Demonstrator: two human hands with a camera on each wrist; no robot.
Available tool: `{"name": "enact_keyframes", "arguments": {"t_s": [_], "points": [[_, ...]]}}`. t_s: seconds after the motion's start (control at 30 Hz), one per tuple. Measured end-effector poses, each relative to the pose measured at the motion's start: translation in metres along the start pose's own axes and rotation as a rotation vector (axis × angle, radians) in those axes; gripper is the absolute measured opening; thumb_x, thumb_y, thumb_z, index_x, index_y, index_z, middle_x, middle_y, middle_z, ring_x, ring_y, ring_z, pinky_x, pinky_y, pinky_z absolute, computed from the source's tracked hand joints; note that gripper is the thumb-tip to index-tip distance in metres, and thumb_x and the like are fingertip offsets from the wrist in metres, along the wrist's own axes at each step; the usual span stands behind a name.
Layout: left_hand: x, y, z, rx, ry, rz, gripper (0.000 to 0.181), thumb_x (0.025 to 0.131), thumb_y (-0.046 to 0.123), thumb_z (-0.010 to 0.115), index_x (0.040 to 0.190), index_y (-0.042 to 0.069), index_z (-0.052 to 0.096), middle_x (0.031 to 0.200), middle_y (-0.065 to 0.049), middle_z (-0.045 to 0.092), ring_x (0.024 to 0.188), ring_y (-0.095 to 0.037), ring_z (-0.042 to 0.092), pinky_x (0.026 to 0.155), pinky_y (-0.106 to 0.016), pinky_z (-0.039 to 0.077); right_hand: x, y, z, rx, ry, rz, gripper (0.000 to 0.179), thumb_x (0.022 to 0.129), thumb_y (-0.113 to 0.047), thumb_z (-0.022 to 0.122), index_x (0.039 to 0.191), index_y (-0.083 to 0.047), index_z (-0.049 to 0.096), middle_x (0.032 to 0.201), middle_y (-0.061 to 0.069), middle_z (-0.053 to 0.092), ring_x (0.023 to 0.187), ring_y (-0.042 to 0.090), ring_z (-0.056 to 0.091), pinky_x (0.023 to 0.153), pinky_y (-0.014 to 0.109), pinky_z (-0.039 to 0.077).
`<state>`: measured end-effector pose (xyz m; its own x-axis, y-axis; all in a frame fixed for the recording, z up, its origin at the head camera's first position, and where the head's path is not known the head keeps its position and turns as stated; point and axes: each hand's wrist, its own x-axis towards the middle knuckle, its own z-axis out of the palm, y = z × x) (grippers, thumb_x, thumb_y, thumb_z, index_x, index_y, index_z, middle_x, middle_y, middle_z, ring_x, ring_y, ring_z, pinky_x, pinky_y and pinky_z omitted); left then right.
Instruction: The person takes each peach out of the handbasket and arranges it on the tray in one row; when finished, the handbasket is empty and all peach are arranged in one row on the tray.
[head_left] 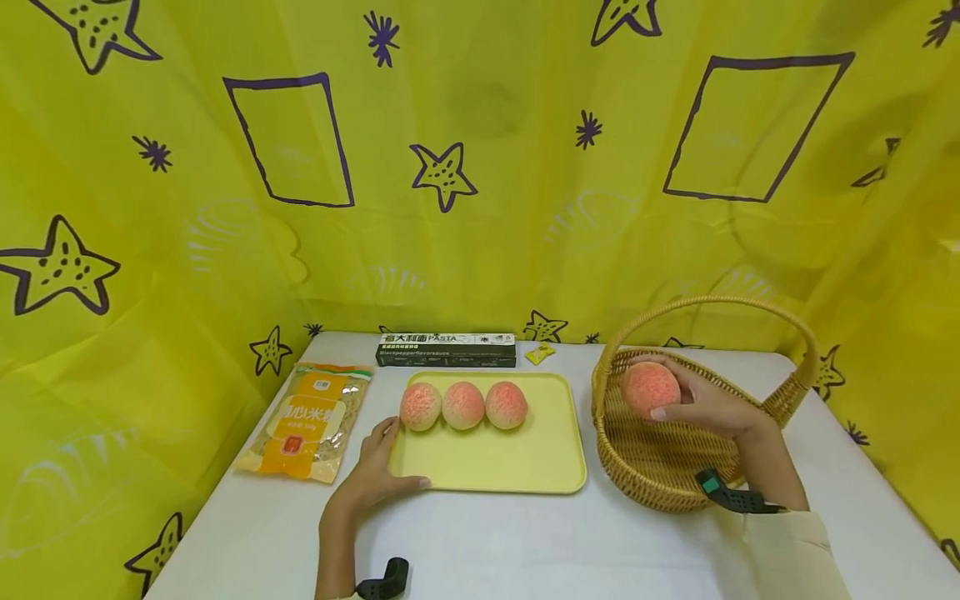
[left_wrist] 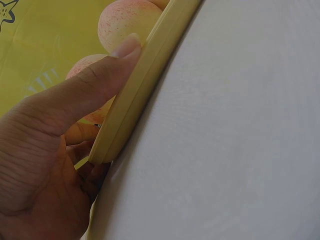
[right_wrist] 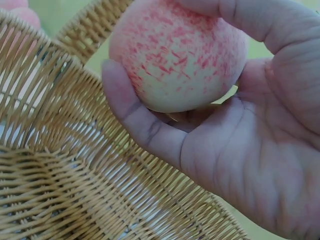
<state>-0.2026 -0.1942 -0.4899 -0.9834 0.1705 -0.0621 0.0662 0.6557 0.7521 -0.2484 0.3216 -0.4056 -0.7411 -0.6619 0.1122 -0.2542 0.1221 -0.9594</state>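
My right hand [head_left: 708, 404] grips a pink and cream peach [head_left: 651, 390] above the wicker basket [head_left: 652, 496]. In the right wrist view the thumb and fingers curl round the peach [right_wrist: 175, 60], over the woven wall. My left hand [head_left: 372, 475] holds the near left corner of a yellow tray [head_left: 495, 467]. The left wrist view has its thumb [left_wrist: 107, 72] lying over the tray's rim [left_wrist: 135, 95], the other fingers partly hidden behind the corner. Three peaches [head_left: 462, 406] sit in a row along the tray's far left part.
Behind the tray lies a dark pasta box [head_left: 446, 351], with a small yellow packet [head_left: 539, 354] beside it. An orange and clear food bag [head_left: 307, 423] lies left of the tray. The basket's tall handle [head_left: 712, 302] arches over its opening. A yellow patterned curtain [head_left: 517, 250] surrounds the white table [head_left: 525, 542].
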Motion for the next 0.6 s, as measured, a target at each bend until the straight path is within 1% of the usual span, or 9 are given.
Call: {"name": "enact_keyframes", "arguments": {"t_s": [0.1,0.17,0.27,0.33,0.4,0.5,0.6], "points": [[0.000,-0.001,-0.001,-0.003,-0.002,-0.003,0.118,0.067,0.046,0.086,0.157,0.009,0.019,0.161,-0.015,0.017,0.146,-0.038,0.016,0.115,-0.063,0.021,-0.003,-0.007,0.004,-0.011,-0.047,-0.016,0.071,0.090,0.011,0.054,0.151,-0.003,0.020,0.133,0.000,0.051,0.114,0.009,0.057,0.091,0.028,0.053],[0.001,-0.001,-0.001,0.001,-0.002,-0.001,0.118,0.067,0.046,0.086,0.157,0.009,0.019,0.161,-0.015,0.017,0.146,-0.038,0.015,0.115,-0.063,0.021,-0.004,-0.012,0.007,-0.006,-0.081,-0.024,0.071,0.088,0.011,0.055,0.150,-0.001,0.021,0.134,0.000,0.051,0.114,0.011,0.058,0.091,0.030,0.054],[0.001,0.000,-0.002,0.007,0.000,-0.003,0.118,0.067,0.045,0.086,0.157,0.009,0.019,0.161,-0.016,0.017,0.146,-0.039,0.016,0.115,-0.063,0.021,0.000,-0.019,0.016,0.026,-0.150,-0.052,0.071,0.086,0.012,0.056,0.148,0.002,0.024,0.136,0.003,0.049,0.113,0.015,0.059,0.091,0.035,0.055],[0.000,0.001,-0.003,0.004,0.000,-0.007,0.118,0.067,0.044,0.086,0.157,0.008,0.019,0.161,-0.016,0.017,0.146,-0.039,0.016,0.115,-0.063,0.021,0.005,-0.022,0.025,0.072,-0.195,-0.057,0.070,0.085,0.013,0.057,0.146,0.004,0.025,0.136,0.007,0.048,0.113,0.018,0.060,0.091,0.039,0.055],[-0.001,0.002,-0.003,-0.002,-0.003,-0.008,0.118,0.067,0.044,0.086,0.157,0.009,0.018,0.161,-0.016,0.017,0.146,-0.039,0.015,0.115,-0.063,0.020,0.009,-0.025,0.035,0.094,-0.225,-0.058,0.069,0.085,0.013,0.058,0.145,0.004,0.026,0.138,0.010,0.047,0.115,0.019,0.059,0.093,0.039,0.054],[-0.001,0.001,-0.002,-0.011,-0.006,-0.004,0.118,0.067,0.044,0.086,0.157,0.008,0.018,0.161,-0.016,0.016,0.146,-0.039,0.015,0.116,-0.062,0.020,0.017,-0.027,0.051,0.109,-0.251,-0.048,0.070,0.085,0.013,0.059,0.146,0.003,0.026,0.135,0.014,0.048,0.114,0.019,0.059,0.093,0.038,0.054],[-0.002,0.001,-0.001,-0.006,-0.006,-0.004,0.118,0.067,0.044,0.086,0.157,0.009,0.018,0.161,-0.016,0.017,0.146,-0.039,0.016,0.115,-0.063,0.020,0.026,-0.027,0.068,0.102,-0.237,-0.038,0.071,0.086,0.012,0.060,0.147,-0.001,0.026,0.135,0.015,0.047,0.112,0.020,0.060,0.090,0.039,0.056]]}}
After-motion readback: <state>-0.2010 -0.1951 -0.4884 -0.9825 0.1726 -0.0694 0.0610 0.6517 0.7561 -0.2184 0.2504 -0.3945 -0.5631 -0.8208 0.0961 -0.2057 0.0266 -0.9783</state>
